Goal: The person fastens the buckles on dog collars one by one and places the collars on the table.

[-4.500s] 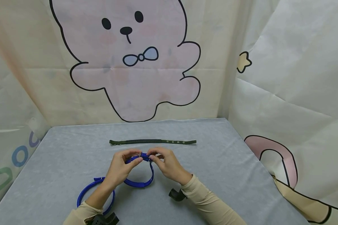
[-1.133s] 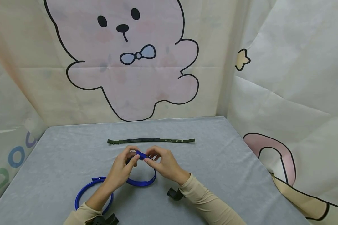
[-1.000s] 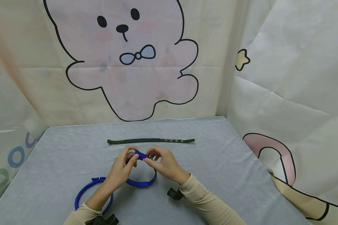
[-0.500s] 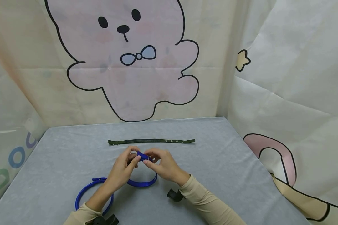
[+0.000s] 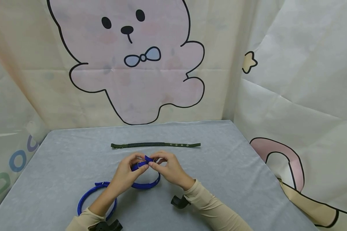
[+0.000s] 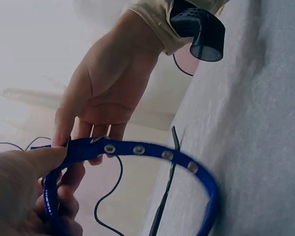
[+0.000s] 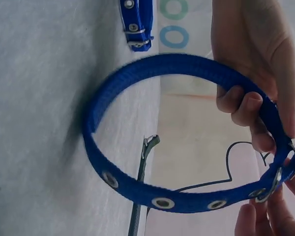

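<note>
Both hands hold a blue dog collar [image 5: 146, 186] bent into a loop, its lower part hanging close over the table. My left hand [image 5: 127, 170] pinches it beside the metal buckle [image 5: 139, 164]. My right hand [image 5: 173, 168] pinches the strap just to the right, and the blue strap tip [image 5: 147, 158] sticks up between the hands. In the right wrist view, metal eyelets [image 7: 163, 202] line the strap and a metal ring [image 7: 273, 187] sits near the right fingertips. Fingers partly hide where the strap meets the buckle.
A second blue collar [image 5: 83, 199], closed in a loop, lies at the left under my left forearm. A green collar [image 5: 150, 145] with eyelets lies straight across the table [image 5: 219, 179] behind my hands. A black wrist camera [image 5: 180, 202] hangs by the right sleeve.
Half a second ago a folded blue strap end showed between the hands. Now the left fingers have shifted slightly right, the buckle shows, and the tip points up. The other collars have not moved.
</note>
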A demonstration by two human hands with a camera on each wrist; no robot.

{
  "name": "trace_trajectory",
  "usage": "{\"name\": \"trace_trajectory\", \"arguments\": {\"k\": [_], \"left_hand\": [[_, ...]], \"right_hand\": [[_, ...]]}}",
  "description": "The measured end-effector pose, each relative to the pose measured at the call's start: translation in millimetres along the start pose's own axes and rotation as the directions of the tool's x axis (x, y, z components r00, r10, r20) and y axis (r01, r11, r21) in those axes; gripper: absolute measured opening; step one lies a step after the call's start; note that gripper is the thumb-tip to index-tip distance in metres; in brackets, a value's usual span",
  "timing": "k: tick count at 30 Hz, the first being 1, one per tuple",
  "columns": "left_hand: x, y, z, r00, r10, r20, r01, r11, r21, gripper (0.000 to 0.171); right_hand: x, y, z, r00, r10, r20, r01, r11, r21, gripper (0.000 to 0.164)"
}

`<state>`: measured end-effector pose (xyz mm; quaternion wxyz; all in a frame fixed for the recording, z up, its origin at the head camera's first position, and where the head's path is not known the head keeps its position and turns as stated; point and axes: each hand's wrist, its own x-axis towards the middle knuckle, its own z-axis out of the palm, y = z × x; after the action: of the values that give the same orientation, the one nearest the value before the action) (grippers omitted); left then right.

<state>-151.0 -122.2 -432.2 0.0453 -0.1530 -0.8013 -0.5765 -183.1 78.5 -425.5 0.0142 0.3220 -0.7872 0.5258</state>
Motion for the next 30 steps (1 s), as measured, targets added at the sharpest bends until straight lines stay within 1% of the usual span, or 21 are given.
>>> {"name": "trace_trajectory", "arguments": {"k": [4, 10, 14, 18, 23, 26, 30], "left_hand": [[-0.2, -0.4, 0.5, 0.999, 0.005, -0.04, -0.005, 1.0, 0.011, 0.021], [-0.7, 1.2, -0.4, 0.999, 0.024, -0.035, -0.023, 0.999, 0.033, 0.02], [-1.1, 3.0, -1.1, 0.999, 0.032, -0.026, -0.03, 0.995, 0.09, 0.021], [-0.6, 5.6, -1.0, 1.0, 0.021, -0.022, -0.018, 0.988, 0.156, 0.02], [-0.4, 7.6, -0.7, 1.0, 0.005, -0.024, -0.001, 0.981, 0.194, 0.019], [-1.0, 7.2, -0.1, 1.0, 0.007, -0.005, -0.005, 0.976, 0.218, 0.018], [-1.6, 5.3, 1.4, 0.999, 0.021, 0.033, -0.029, 0.969, 0.245, 0.016]], "right_hand": [[-0.1, -1.5, 1.2, 1.0, -0.006, -0.004, 0.006, 1.0, 0.017, 0.021], [-1.2, -1.4, 2.4, 1.0, -0.021, -0.006, 0.022, 0.999, 0.024, 0.02], [-1.7, -0.7, 2.5, 0.999, -0.044, -0.001, 0.044, 0.999, 0.022, 0.019], [-2.0, 0.1, 2.5, 0.998, -0.06, 0.007, 0.06, 0.998, 0.026, 0.018], [-1.5, 0.0, 3.0, 0.997, -0.074, 0.006, 0.074, 0.997, 0.012, 0.018], [-1.0, -0.4, 3.4, 0.996, -0.087, 0.013, 0.087, 0.996, 0.007, 0.018], [-0.5, -1.3, 3.6, 0.994, -0.105, 0.024, 0.104, 0.994, 0.011, 0.018]]}}
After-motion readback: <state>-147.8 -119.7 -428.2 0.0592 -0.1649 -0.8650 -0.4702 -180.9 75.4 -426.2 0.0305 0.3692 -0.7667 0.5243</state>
